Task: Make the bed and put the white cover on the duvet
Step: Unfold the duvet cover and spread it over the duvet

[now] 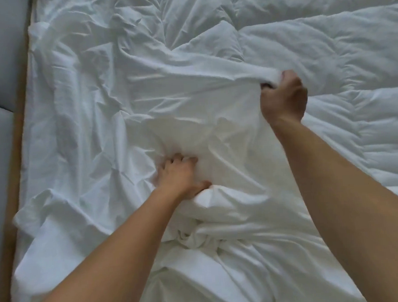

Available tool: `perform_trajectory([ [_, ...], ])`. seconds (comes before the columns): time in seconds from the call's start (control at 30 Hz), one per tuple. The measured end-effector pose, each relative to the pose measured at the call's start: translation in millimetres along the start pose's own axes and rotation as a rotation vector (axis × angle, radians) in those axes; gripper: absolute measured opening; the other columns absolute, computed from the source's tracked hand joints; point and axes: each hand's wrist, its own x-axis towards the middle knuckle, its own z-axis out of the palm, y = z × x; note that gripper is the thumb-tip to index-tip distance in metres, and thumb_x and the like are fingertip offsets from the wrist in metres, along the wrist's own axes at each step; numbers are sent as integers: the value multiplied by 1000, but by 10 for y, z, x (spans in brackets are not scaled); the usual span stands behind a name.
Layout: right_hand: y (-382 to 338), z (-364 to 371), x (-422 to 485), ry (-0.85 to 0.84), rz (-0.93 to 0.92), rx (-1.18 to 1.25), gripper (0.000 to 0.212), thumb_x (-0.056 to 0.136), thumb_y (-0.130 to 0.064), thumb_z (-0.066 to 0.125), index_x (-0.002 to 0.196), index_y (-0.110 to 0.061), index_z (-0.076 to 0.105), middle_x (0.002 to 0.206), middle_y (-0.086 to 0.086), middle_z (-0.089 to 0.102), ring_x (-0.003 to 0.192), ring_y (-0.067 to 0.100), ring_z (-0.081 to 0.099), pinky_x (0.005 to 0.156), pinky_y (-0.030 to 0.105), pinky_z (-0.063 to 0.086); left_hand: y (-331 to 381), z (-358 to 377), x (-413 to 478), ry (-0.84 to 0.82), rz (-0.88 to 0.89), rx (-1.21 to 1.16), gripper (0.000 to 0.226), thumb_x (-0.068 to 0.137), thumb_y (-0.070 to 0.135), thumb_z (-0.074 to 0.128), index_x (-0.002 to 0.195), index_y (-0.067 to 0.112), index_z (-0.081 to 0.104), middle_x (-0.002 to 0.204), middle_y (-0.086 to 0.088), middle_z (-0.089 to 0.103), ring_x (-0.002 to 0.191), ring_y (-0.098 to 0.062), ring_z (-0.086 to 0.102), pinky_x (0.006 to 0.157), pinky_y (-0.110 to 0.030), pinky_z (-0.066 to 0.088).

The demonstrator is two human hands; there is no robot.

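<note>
1. Tension explains the right hand [283, 97]: its fingers [270, 86] are curled tight round a bunch of the white cover [119, 97], which we judge is meant to draw it across the duvet [356, 128].
2. Our left hand [179, 175] digs curled fingers into the cover near the middle of the bed [18, 140], likely anchoring it against that pull.
3. We count 2 hands, 1 cover and 1 duvet; both lie on the bed, the duvet bare at the right.

On my feed I see only the person's two arms: the left forearm [107, 263] and the right forearm [349, 199] are both bare from the lower edge of the view to the wrist, and the left hand [178, 176] and right hand [283, 97] are bare as well.
</note>
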Motion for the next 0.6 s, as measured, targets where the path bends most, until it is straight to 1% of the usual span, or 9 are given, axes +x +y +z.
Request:
perform_trajectory([
  [0.1,43,-69,139,-12,-39,-300,87,79,-59,72,145,-19,34,145,15,39,132,38,41,103,48,35,132,0,42,62,20,90,84,76,71,66,145,30,43,151,-11,32,139,-39,31,117,-56,23],
  [0.13,85,-45,46,28,-148,-370,93,77,-61,71,151,-23,29,152,16,32,135,40,36,106,53,32,201,-1,57,113,54,123,86,74,70,68,145,30,41,151,-10,30,139,-39,29,117,-59,23],
  [0.2,264,108,-314,15,-491,-405,83,80,-60,63,151,-28,36,155,14,34,138,41,36,105,56,32,292,40,85,113,113,84,99,73,76,65,154,37,24,161,-4,14,147,-37,16,116,-67,18],
  [0.23,442,214,-525,-137,-601,-462,78,82,-63,58,151,-30,39,157,12,34,140,40,35,107,58,31,289,96,92,40,108,55,103,75,83,57,157,42,11,166,2,2,152,-35,5,115,-71,12],
  [0.3,846,361,-858,-555,-524,-702,85,84,-79,45,157,-40,23,168,7,12,153,38,10,115,70,12,215,272,75,-118,47,87,99,79,89,38,156,49,-8,168,10,-18,154,-32,-14,113,-76,1],
  [0.37,1137,434,-922,-638,-373,-829,95,81,-88,35,159,-44,4,169,-2,-12,153,34,-16,112,73,-7,142,414,54,-131,7,173,87,87,84,29,156,50,-11,167,9,-22,154,-33,-17,112,-77,-1],
  [0.47,1001,337,-827,-633,-317,-845,90,89,-74,46,159,-40,2,168,-1,-16,153,34,-18,114,71,-4,240,267,-9,-200,-9,206,80,92,75,27,160,41,5,170,-4,3,153,-39,12,117,-66,14],
  [0.53,815,174,-865,-690,-287,-770,82,94,-61,50,160,-33,9,169,5,-9,154,38,-8,118,67,8,364,-9,-200,-253,103,123,71,98,65,34,157,25,32,162,-11,32,145,-34,36,118,-45,29],
  [0.6,635,-129,-1010,-678,-281,-626,72,99,-54,49,157,-23,23,167,11,11,153,37,12,119,58,23,436,-309,-498,-119,201,-22,53,104,49,46,148,21,50,151,-8,51,137,-28,47,112,-35,35],
])
